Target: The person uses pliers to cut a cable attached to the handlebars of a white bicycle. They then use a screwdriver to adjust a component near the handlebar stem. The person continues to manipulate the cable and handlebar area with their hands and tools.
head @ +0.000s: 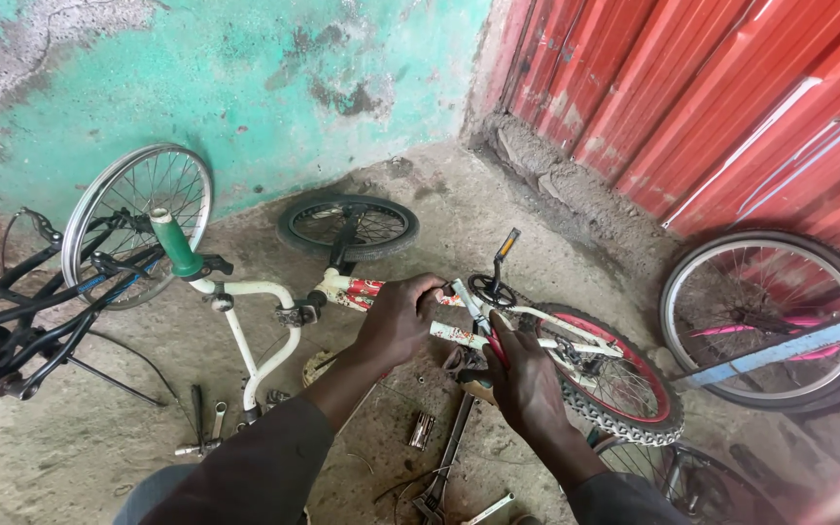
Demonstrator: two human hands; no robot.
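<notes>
A small white bicycle (264, 321) with red-patterned tubes lies on its side on the concrete floor, its front wheel (347, 226) toward the wall and its red-rimmed rear wheel (624, 384) to the right. My left hand (396, 321) grips the frame's tube near the middle. My right hand (527, 379) holds a red-handled tool (483, 326) against the frame beside the crank and pedal (506, 245). The tool's tip is partly hidden by my fingers.
Wrenches and small tools (208, 423) lie on the floor near my left arm, with a long wrench (444, 467) below my hands. A black bicycle frame (21, 311) and bare silver rim (138, 219) stand left. Another wheel (765, 316) leans against the red metal sheeting at right.
</notes>
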